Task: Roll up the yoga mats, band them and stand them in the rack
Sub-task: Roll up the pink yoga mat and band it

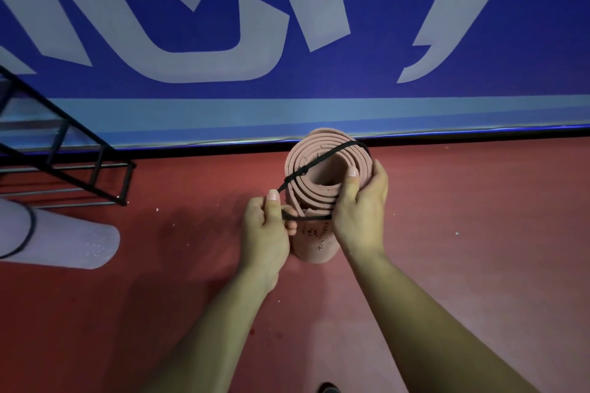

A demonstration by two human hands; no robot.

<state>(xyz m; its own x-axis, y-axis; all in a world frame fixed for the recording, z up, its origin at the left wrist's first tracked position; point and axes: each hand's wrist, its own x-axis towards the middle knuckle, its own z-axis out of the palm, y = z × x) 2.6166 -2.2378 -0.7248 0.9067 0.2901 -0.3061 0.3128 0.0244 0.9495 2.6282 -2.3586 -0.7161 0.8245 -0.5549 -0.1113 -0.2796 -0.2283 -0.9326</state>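
Note:
A pink rolled yoga mat [319, 169] stands on end on the red floor, its spiral top facing me. A black elastic band [322, 158] stretches across the top of the roll and loops under its near edge. My left hand [268, 226] pinches the band just left of the roll and pulls it taut. My right hand [360, 210] grips the roll's right side, thumb hooked over the rim. A black metal rack [83, 166] stands at the left edge of view.
A lilac rolled mat [64, 236] with a black band around it lies on the floor at the lower left, below the rack. A blue wall banner with large pale letters [287, 41] rises directly behind the pink roll.

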